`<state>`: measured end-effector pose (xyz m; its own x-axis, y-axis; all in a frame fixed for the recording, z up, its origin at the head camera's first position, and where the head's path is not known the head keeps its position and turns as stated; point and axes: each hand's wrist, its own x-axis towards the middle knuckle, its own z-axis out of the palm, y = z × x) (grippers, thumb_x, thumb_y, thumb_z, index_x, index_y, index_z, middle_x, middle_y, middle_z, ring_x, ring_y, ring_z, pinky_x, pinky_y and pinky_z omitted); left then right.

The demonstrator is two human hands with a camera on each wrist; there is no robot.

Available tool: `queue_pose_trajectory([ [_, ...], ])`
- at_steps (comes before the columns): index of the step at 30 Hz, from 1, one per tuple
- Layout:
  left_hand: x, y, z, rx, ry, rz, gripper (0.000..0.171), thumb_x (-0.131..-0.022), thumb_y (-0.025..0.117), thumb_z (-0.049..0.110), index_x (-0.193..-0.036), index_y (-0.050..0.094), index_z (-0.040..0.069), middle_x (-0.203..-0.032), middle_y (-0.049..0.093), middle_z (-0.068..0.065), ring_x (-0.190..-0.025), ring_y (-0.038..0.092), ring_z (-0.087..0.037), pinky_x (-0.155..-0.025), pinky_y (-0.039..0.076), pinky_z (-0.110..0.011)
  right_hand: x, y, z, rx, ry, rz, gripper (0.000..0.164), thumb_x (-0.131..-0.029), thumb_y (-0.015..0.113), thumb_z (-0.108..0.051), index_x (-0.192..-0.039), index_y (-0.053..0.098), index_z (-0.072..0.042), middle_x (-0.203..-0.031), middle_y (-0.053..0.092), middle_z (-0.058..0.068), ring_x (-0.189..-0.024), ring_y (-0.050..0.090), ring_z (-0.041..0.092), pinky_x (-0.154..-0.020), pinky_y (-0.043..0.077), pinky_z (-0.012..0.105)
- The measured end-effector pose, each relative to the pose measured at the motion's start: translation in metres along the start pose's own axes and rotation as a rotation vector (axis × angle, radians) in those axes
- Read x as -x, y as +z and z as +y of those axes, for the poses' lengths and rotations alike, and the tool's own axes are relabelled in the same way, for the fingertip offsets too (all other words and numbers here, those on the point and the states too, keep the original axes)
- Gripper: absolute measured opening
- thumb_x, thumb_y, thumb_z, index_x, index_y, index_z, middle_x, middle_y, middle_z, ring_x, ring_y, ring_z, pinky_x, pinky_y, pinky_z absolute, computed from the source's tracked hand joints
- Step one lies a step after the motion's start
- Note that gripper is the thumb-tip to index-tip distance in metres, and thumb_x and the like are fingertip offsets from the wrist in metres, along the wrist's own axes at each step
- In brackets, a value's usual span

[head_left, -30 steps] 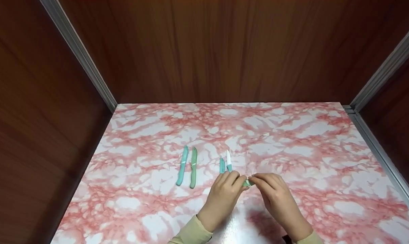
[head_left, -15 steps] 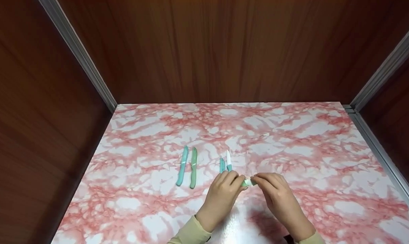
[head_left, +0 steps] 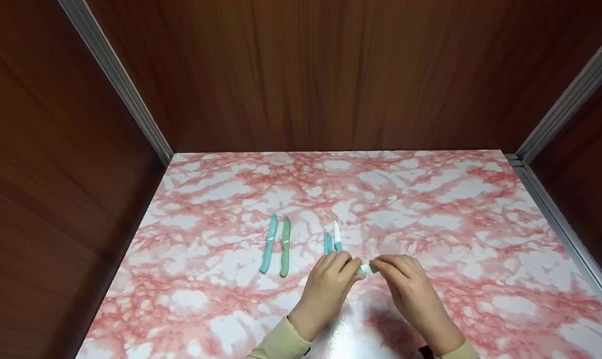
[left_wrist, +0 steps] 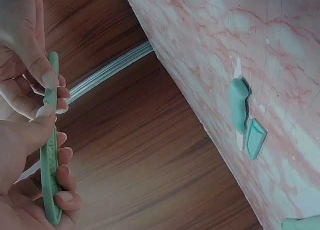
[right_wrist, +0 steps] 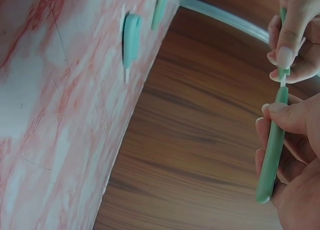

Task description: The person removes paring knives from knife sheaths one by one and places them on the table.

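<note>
Both hands hold one green knife between them above the near part of the table. My left hand (head_left: pixel 328 281) grips its green sheath (left_wrist: pixel 49 165), with the thumb along the top and the fingers curled beneath. The handle of the green knife (right_wrist: pixel 273 150) is in my right hand (head_left: pixel 408 284), pinched near its front end by the thumb. A short strip of white blade (right_wrist: pixel 283 81) shows between handle and sheath; the rest of the blade is hidden. Just beyond my left hand lie an unsheathed teal knife (head_left: pixel 337 237) and its teal sheath (head_left: pixel 327 243).
Left of the hands, a sheathed teal knife (head_left: pixel 268 244) and a sheathed green knife (head_left: pixel 285 248) lie side by side. Brown wood-grain panels (head_left: pixel 301 75) with metal corner strips enclose the red-and-white marbled table (head_left: pixel 430 199).
My right hand has moved slightly right, away from my left, and more white shows between them than one second ago. Over the last half second the hands barely move.
</note>
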<state>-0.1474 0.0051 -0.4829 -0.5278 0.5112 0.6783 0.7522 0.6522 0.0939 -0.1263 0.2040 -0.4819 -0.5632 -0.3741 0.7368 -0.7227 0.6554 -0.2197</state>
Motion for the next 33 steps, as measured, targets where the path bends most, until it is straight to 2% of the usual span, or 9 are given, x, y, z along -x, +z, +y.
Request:
queue_pose_trajectory([
  [6,0.0006,0.0005,0.0003,0.036,-0.01,-0.017,0.024,-0.089,0.065,0.029,-0.104,0.067,0.011,-0.093,0.054,0.003,-0.078,0.05,-0.011,-0.07,0.044,-0.022,0.0016,-0.0005,0.0002,0.001,0.004,-0.005,0.033,-0.104,0.039,-0.02,-0.111,0.068,-0.006,-0.11,0.062,0.004,-0.097,0.058,0.022,-0.09,0.041,0.027],
  [14,0.0005,0.0001,-0.0003,0.036,-0.008,-0.017,0.024,-0.09,0.063,0.03,-0.104,0.067,0.011,-0.093,0.053,0.003,-0.078,0.05,-0.011,-0.07,0.044,-0.022,0.0023,-0.0009,0.0007,-0.023,0.005,-0.01,0.034,-0.104,0.038,-0.02,-0.113,0.067,-0.005,-0.111,0.061,0.005,-0.098,0.057,0.024,-0.089,0.042,0.028],
  [21,0.0001,-0.001,-0.0002,0.036,0.001,-0.018,0.023,-0.09,0.063,0.028,-0.105,0.067,0.011,-0.094,0.053,0.003,-0.08,0.05,-0.011,-0.075,0.045,-0.02,0.0009,-0.0011,0.0005,0.004,-0.007,0.003,0.032,-0.104,0.04,-0.019,-0.111,0.068,-0.006,-0.109,0.062,0.004,-0.096,0.058,0.023,-0.088,0.042,0.028],
  [33,0.0007,-0.0022,-0.0008,0.065,0.0,-0.022,0.023,-0.09,0.064,0.029,-0.105,0.067,0.012,-0.094,0.053,0.004,-0.08,0.05,-0.011,-0.074,0.045,-0.021,0.0015,-0.0003,0.001,-0.004,-0.012,-0.001,0.033,-0.104,0.039,-0.019,-0.111,0.068,-0.006,-0.109,0.062,0.004,-0.095,0.058,0.023,-0.087,0.042,0.028],
])
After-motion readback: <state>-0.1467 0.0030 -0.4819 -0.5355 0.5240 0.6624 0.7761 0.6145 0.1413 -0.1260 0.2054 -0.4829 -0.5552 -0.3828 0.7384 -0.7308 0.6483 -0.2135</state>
